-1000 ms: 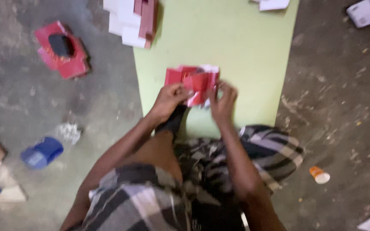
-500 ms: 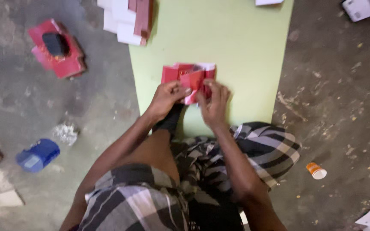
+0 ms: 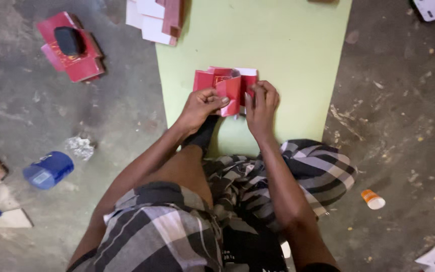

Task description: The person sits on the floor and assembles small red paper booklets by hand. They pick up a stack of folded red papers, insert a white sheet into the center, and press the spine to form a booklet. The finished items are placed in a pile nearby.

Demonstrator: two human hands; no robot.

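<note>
A red and white cardboard piece (image 3: 225,83), partly folded, lies on a pale green mat (image 3: 298,55) in front of me. My left hand (image 3: 200,107) pinches its lower left flap between thumb and fingers. My right hand (image 3: 261,103) presses on its lower right edge with the fingers curled over it. Both hands touch the card, close together. My checked cloth and knees fill the lower middle of the head view.
A stack of red and white flat cards (image 3: 154,17) lies at the mat's top left. A red box with a black object (image 3: 71,46) sits on the concrete floor at left. A blue jar (image 3: 49,170), crumpled foil (image 3: 80,147) and an orange-white cap (image 3: 372,199) lie about.
The hands have stayed on the red card and kept folding it; the right hand's fingers have shifted over its right edge. The camera view has moved slightly.
</note>
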